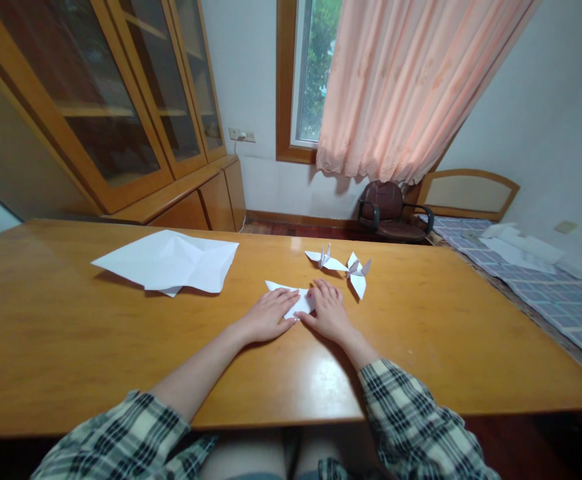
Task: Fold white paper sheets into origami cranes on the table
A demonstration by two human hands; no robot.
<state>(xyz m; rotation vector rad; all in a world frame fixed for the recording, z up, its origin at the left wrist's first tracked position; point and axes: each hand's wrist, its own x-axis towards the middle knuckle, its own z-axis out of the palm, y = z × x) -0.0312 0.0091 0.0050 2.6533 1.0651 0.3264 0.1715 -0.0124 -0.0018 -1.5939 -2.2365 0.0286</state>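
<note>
A small piece of folded white paper (305,303) lies on the wooden table, partly covered by both hands. My left hand (268,315) rests on its left part with fingers stretched out flat, and a pointed paper tip shows beyond them. On the right part, my right hand (328,312) presses down with fingers spread; its thumb reaches in close to the left thumb at the near edge. Just beyond the right hand stand two folded paper cranes, one on the left (327,259) and one on the right (357,272), their wings nearly touching.
Larger creased white sheets (181,262) lie at the table's left. The wooden table (121,360) has its near edge by my lap. Beyond it are a glass-doored cabinet (171,153), a pink curtain (391,87), a brown armchair (388,210) and a bed (535,273) at right.
</note>
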